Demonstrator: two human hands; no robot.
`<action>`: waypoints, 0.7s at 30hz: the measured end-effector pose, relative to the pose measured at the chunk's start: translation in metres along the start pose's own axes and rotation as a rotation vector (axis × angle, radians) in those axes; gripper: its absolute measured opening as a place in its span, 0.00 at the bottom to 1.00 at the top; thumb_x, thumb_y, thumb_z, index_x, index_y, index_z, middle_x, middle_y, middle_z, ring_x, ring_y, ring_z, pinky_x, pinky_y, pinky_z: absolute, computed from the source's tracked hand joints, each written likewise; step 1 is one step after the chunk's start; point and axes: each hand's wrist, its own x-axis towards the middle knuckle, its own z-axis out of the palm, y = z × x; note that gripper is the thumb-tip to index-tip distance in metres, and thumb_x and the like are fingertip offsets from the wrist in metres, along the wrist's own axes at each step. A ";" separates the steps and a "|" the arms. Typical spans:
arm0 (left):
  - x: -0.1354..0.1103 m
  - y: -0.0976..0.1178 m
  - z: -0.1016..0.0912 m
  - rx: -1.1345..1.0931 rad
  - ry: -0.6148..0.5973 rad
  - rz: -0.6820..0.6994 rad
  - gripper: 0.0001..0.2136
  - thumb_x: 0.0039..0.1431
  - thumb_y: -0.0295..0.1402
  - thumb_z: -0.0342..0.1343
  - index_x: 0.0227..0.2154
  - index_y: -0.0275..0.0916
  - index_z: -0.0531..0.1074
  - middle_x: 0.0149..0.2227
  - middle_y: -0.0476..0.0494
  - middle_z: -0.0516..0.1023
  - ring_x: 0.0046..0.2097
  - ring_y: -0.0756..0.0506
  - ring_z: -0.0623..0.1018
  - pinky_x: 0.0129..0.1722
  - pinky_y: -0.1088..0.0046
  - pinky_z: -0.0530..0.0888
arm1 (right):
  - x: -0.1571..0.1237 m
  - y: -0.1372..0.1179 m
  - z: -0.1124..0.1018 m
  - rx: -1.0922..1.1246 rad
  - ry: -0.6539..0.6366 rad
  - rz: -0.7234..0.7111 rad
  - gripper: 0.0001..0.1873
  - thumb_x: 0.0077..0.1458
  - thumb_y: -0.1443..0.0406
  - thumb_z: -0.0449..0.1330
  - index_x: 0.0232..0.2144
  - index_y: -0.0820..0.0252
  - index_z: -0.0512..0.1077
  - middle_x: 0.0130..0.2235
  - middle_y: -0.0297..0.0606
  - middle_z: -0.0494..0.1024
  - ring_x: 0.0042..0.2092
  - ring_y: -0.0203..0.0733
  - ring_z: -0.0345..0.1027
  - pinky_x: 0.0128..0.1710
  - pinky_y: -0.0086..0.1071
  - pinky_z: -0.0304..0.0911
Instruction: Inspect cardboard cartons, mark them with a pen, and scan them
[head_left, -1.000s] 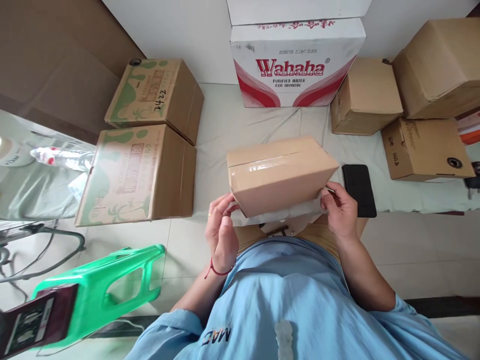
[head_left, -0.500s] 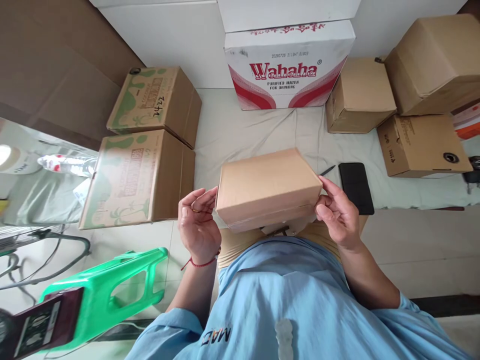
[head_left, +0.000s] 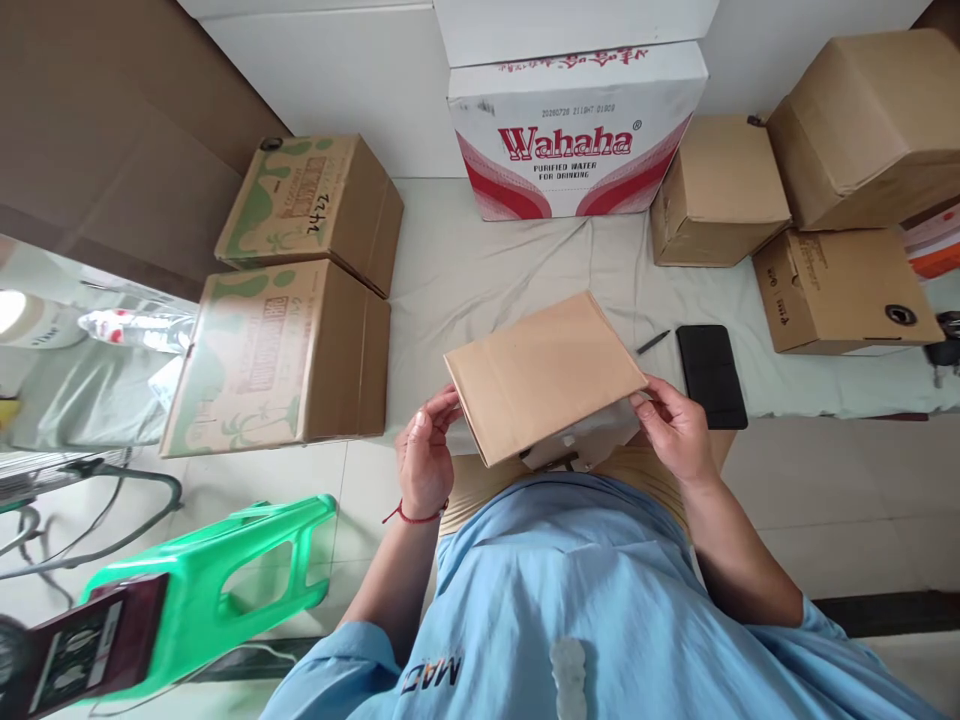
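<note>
Between loose left hand (head_left: pixel 426 462) and pinching right hand (head_left: pixel 681 436), box (head_left: pixel 546 376) now turned more askew.

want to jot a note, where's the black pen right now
In the head view, the black pen lies on the pale cloth, right of the central brown box, just beyond the right hand.
</note>
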 end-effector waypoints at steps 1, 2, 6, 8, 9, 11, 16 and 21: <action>-0.001 0.002 0.001 0.006 -0.008 0.009 0.22 0.64 0.56 0.65 0.41 0.41 0.89 0.51 0.34 0.89 0.51 0.39 0.87 0.46 0.66 0.82 | 0.000 -0.001 -0.002 -0.009 0.042 -0.015 0.23 0.63 0.48 0.70 0.50 0.59 0.84 0.28 0.32 0.80 0.25 0.36 0.70 0.25 0.29 0.66; -0.002 0.004 0.001 0.013 -0.013 0.021 0.23 0.65 0.56 0.63 0.40 0.40 0.89 0.50 0.34 0.89 0.51 0.38 0.87 0.44 0.66 0.81 | 0.001 -0.004 -0.004 -0.008 0.088 -0.033 0.23 0.62 0.48 0.71 0.48 0.58 0.84 0.31 0.35 0.83 0.29 0.38 0.75 0.29 0.29 0.70; -0.003 0.018 0.001 0.045 -0.048 0.087 0.23 0.68 0.56 0.60 0.38 0.40 0.90 0.47 0.34 0.90 0.50 0.36 0.88 0.39 0.66 0.79 | 0.007 -0.020 -0.014 0.054 0.172 -0.079 0.23 0.58 0.47 0.75 0.47 0.56 0.85 0.40 0.41 0.89 0.39 0.44 0.83 0.38 0.33 0.78; -0.005 0.026 0.001 0.067 -0.048 0.139 0.22 0.67 0.55 0.61 0.37 0.41 0.90 0.45 0.35 0.91 0.50 0.35 0.88 0.39 0.66 0.79 | 0.011 -0.030 -0.019 0.060 0.161 -0.077 0.23 0.56 0.46 0.76 0.46 0.56 0.86 0.39 0.40 0.88 0.38 0.44 0.83 0.36 0.32 0.78; -0.005 0.030 0.001 0.079 -0.042 0.162 0.22 0.67 0.55 0.61 0.36 0.41 0.90 0.44 0.36 0.91 0.50 0.35 0.88 0.39 0.65 0.79 | 0.014 -0.035 -0.021 0.058 0.151 -0.069 0.24 0.55 0.46 0.77 0.44 0.56 0.86 0.37 0.39 0.88 0.36 0.43 0.82 0.35 0.32 0.77; -0.007 0.037 0.000 0.099 -0.030 0.194 0.22 0.67 0.54 0.60 0.35 0.41 0.89 0.43 0.35 0.91 0.49 0.34 0.88 0.39 0.64 0.78 | 0.019 -0.046 -0.023 0.050 0.112 -0.034 0.25 0.54 0.44 0.77 0.41 0.57 0.87 0.32 0.37 0.85 0.31 0.40 0.77 0.31 0.29 0.72; -0.006 0.045 -0.008 0.125 -0.044 0.301 0.17 0.65 0.50 0.63 0.35 0.42 0.90 0.41 0.38 0.91 0.47 0.34 0.88 0.37 0.64 0.77 | 0.031 -0.064 -0.020 0.016 -0.105 0.086 0.29 0.54 0.39 0.75 0.33 0.60 0.86 0.18 0.27 0.63 0.21 0.29 0.52 0.20 0.27 0.47; -0.005 0.036 -0.018 0.144 -0.065 0.262 0.18 0.62 0.54 0.66 0.35 0.45 0.89 0.44 0.39 0.90 0.51 0.31 0.86 0.53 0.54 0.81 | 0.034 -0.060 -0.008 0.187 -0.112 0.193 0.34 0.53 0.34 0.72 0.25 0.60 0.80 0.18 0.29 0.63 0.20 0.29 0.48 0.19 0.28 0.41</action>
